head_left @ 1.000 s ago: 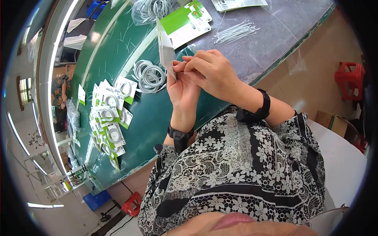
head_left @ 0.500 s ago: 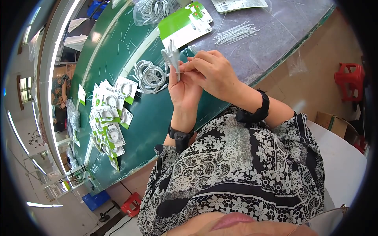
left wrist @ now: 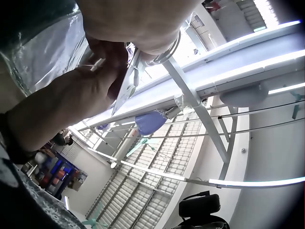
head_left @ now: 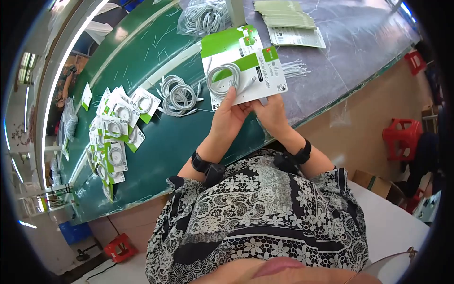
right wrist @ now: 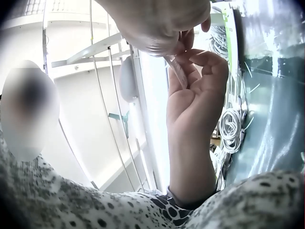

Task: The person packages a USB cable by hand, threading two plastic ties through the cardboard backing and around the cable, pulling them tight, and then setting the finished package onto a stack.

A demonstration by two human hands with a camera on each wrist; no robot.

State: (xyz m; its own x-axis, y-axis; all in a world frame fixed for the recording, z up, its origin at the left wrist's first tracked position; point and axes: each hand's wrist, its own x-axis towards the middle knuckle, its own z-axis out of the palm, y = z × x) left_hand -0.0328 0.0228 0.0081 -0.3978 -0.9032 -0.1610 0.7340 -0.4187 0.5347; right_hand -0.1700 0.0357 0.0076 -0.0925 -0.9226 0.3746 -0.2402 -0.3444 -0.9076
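My left hand (head_left: 227, 120) grips a white and green cable card (head_left: 272, 73) at its lower edge, the thumb in front on a coiled white cable (head_left: 238, 77). The card's printed face, reading USB-C to USB-C cable, is turned up towards the head camera. At the same edge, my right hand (head_left: 274, 116) holds on just to the right, its fingertips hidden behind the card. In the right wrist view, the fingers of both hands (right wrist: 195, 90) meet close together behind the card.
Carded cables (head_left: 116, 128) lie in a pile on the green tabletop at left. Nearer are loose coiled cables (head_left: 179, 97). Bagged cables (head_left: 205, 19), green-white cards (head_left: 217, 42), a card stack (head_left: 286, 14) and thin white ties (head_left: 295, 68) lie beyond. A red stool (head_left: 402, 135) stands at right.
The card, earlier edge-on and then with its cable side partly showing, now faces up and lies flatter. The right hand, which worked at a thin strand, has moved down to the card's lower edge.
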